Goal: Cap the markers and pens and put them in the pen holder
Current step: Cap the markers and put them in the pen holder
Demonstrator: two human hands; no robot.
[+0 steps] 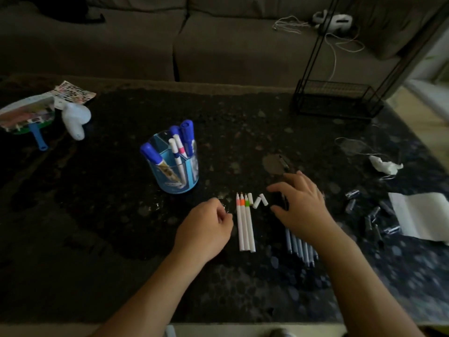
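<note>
Three white pens lie uncapped at the lower middle, white caps by their tips. The left hand curls beside them; I cannot tell if it holds anything. The right hand has fingers spread apart. The blue pen holder stands up and left.

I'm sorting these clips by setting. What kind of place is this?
Probably a home living room. A grey sofa runs behind a dark, stone-patterned low table. A blue pen holder and loose white pens sit on the table, which looks more like household clutter than an office.
</note>
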